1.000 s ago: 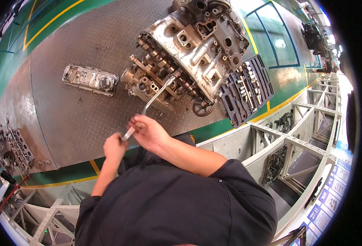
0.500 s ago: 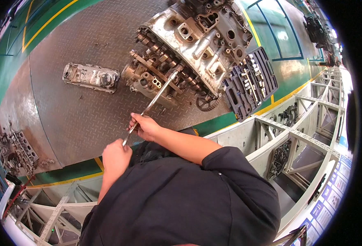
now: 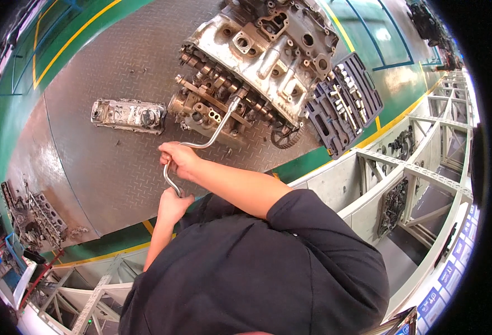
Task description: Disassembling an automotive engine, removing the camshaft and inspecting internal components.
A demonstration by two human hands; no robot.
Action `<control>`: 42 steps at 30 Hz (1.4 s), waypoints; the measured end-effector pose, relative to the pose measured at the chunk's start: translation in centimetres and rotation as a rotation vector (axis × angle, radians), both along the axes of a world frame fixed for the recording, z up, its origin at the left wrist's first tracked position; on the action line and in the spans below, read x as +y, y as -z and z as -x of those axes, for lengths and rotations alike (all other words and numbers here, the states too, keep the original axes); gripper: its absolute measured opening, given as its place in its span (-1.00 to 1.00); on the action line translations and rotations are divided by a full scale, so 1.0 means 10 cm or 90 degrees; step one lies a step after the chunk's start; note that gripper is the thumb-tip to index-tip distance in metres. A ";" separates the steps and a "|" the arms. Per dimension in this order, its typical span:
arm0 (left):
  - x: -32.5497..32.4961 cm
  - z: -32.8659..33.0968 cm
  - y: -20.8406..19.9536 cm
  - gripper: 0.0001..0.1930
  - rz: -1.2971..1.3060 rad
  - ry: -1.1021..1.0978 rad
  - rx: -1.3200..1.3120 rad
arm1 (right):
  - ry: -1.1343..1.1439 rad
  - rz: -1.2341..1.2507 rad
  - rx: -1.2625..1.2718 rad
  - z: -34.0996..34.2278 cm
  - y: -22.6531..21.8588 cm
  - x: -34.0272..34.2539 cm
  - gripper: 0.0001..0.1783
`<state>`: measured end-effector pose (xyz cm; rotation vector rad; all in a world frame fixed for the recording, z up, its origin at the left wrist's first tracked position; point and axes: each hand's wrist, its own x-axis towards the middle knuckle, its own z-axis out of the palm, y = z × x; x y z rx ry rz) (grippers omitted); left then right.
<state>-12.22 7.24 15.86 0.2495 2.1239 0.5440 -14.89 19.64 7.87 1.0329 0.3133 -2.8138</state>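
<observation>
A bent silver speed brace (image 3: 220, 133) reaches from my hands up to the engine (image 3: 260, 64). Its socket end sits among the shafts and bolts along the engine's near, exposed side. My left hand (image 3: 173, 205) is closed round the brace's rear end, close to my body. Higher up, my right hand (image 3: 180, 159) grips the offset crank part, fingers wrapped around it. What exactly the socket sits on is too small to make out. A toothed belt pulley (image 3: 285, 138) shows at the engine's lower right corner.
An opened dark case of sockets and tools (image 3: 343, 109) lies right of the engine. A dirty metal cover (image 3: 129, 116) rests on the patterned metal plate (image 3: 112, 173) to the left. Several engine parts (image 3: 37, 218) stand at the far left. Pale metal framing (image 3: 424, 173) runs along the right.
The brace has turned, so its crank bend now bows out to the left. My right hand has swung left and up with it; my left hand has shifted slightly right. The view has tilted a little.
</observation>
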 end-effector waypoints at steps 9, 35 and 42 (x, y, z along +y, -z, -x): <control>-0.18 0.30 0.27 -0.87 0.056 0.141 0.216 | 0.036 0.126 -0.038 -0.95 -0.59 0.19 -0.72; 0.05 -0.20 0.16 -0.80 -0.037 -0.067 -0.298 | 0.007 -0.180 -0.297 -0.98 0.28 0.27 -0.86; 0.08 -0.27 0.26 -0.93 -0.146 0.007 0.103 | -0.049 -0.046 -0.139 -0.94 -0.77 0.39 -0.81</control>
